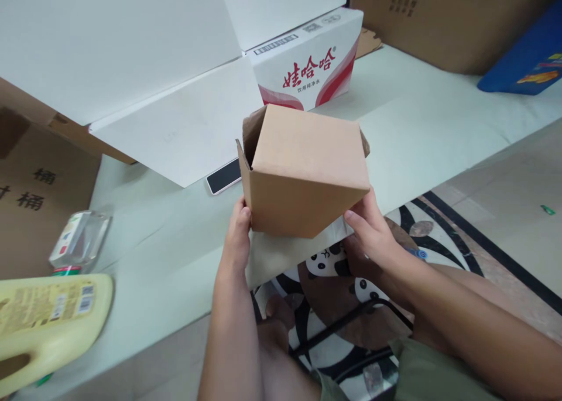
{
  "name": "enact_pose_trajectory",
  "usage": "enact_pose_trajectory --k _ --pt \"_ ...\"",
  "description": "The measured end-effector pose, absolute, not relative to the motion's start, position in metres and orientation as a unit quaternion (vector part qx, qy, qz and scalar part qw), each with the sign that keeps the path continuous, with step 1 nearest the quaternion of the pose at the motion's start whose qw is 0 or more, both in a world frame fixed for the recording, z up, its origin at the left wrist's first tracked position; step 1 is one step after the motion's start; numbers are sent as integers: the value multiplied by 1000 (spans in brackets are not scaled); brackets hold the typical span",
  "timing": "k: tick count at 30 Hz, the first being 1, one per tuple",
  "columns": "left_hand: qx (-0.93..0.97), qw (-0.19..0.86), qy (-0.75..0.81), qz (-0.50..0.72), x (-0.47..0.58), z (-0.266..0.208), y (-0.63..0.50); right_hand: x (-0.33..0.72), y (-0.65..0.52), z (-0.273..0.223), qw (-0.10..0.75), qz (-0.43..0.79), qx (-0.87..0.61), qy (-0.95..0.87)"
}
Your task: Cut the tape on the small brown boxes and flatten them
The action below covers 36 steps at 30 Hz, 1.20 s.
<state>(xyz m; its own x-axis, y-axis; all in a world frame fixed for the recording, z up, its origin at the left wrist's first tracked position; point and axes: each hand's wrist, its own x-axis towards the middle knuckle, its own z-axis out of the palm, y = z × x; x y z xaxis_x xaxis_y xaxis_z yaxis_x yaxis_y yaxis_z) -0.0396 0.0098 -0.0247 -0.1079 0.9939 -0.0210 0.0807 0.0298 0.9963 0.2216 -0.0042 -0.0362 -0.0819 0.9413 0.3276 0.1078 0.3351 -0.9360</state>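
A plain brown cardboard box (307,155) is tilted above the front edge of the table, held between both hands. Flaps stick out at its left end, where a dark gap shows the inside; a small flap also juts out at the right end. My left hand (239,231) grips the lower left side, thumb toward me and the other fingers hidden. At the lower right corner, my right hand (369,222) holds the box, its fingertips partly hidden behind it. A phone (223,177) with a dark screen lies on the table just left of the box, partly covered by it.
On the pale table cover (167,237) stand a white carton with red lettering (307,67) and large white panels (132,44) behind. A yellow jug (52,325) and clear bottle (83,243) lie left. Big brown cartons (452,20) and a blue package (527,61) are far right.
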Motion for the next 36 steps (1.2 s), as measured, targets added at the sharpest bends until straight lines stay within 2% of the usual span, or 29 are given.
enact_pose_trajectory --k 11,21,31,36 --pt "498 446 544 508 -38 -22 9 220 -5 -37 537 409 -416 -609" --pt "485 434 526 547 -33 -24 13 206 -10 -52 512 533 -405 -539" --pt "508 451 504 533 -34 -25 11 211 -10 -46 504 527 -408 -550" --pt "567 427 512 483 -35 -25 9 218 -10 -50 504 447 -447 -589"
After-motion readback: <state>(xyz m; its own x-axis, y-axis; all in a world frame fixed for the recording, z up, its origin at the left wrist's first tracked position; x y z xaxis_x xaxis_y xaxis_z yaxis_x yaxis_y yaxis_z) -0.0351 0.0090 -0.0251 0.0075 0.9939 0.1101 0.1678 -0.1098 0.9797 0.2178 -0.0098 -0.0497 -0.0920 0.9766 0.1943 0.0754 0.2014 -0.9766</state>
